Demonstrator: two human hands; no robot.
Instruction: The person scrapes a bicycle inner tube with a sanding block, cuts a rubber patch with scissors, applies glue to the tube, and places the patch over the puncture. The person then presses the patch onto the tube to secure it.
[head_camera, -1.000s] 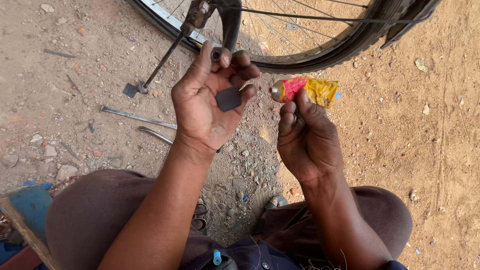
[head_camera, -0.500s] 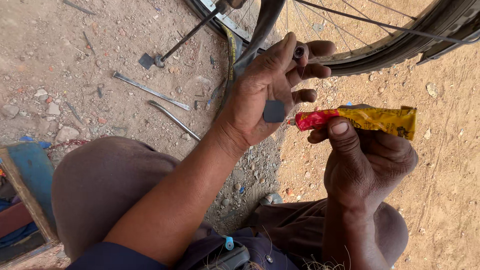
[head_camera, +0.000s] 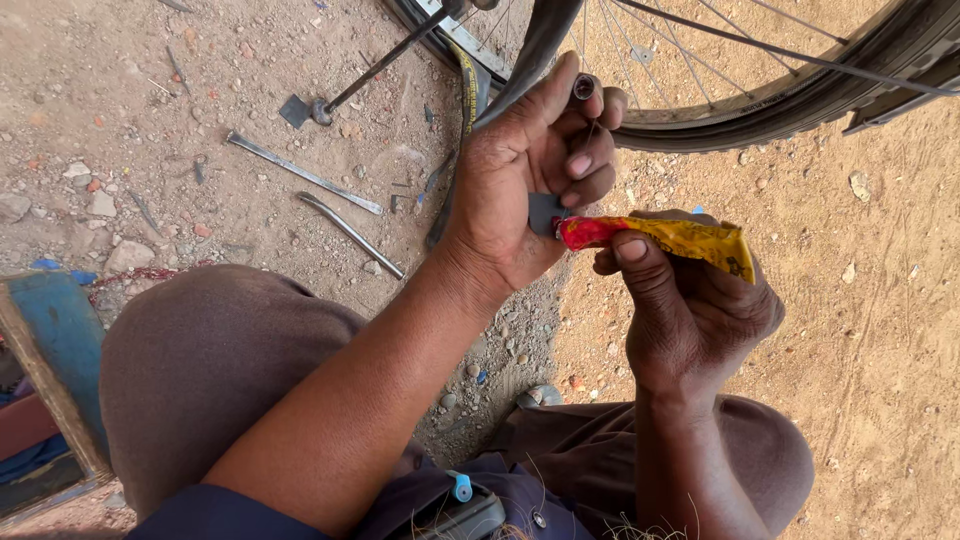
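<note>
Head view: the person squats on bare dirt beside a bicycle wheel (head_camera: 760, 95), both hands raised close together just below its rim. The left hand (head_camera: 525, 185) is cupped palm-up, its fingers curled narrowly so that a small dark square rubber patch (head_camera: 545, 213) lies pinned against the palm near the thumb base; between the upper fingertips it also nips a small dark cap (head_camera: 584, 87), seemingly to keep it off the ground. A loop of black inner tube (head_camera: 535, 45) runs just behind that hand.

The right hand (head_camera: 690, 300) is closed around a crumpled tube of adhesive (head_camera: 665, 236), thumb pressing on its middle and fingers wrapped under its flattened tail, a grip that suits squeezing. The tube's red nozzle end touches the edge of the patch, so the two are held together at the point where glue would come out.

The tube is soft metal, yellow along the creased, half-flattened body and red at the neck, with dark print too small to make out. The patch looks flat, matt and grey-black.

On the dirt to the left lie two slim metal tyre levers (head_camera: 320, 195), well apart from the hands.
</note>
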